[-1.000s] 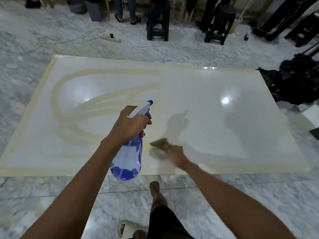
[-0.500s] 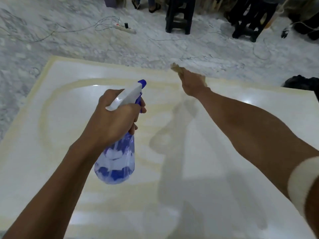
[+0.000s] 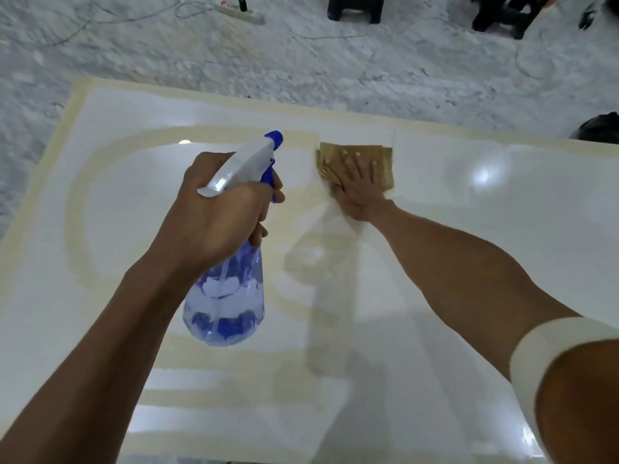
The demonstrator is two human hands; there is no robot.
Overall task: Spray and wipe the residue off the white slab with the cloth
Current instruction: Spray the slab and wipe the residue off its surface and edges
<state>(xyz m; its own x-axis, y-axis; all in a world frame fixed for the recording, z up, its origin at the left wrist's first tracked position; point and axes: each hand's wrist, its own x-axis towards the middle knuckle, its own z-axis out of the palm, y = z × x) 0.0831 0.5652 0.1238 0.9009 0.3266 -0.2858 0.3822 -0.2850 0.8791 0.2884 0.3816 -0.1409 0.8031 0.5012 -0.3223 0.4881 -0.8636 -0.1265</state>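
My right hand (image 3: 360,185) lay flat on the tan cloth (image 3: 355,164), fingers (image 3: 348,162) straight and spread, pressing it onto the white slab (image 3: 502,229) near its far edge. My left hand (image 3: 214,216) was wrapped round the spray bottle (image 3: 227,289), held above the slab, nozzle pointing forward, trigger finger hard to make out. Beige residue (image 3: 75,209) ran in curved bands on the left half; the right half looked clean. To do this well, I judged: keep the palm flat, even pressure, overlap passes leftward across the bands, mist ahead of the cloth, not over it.
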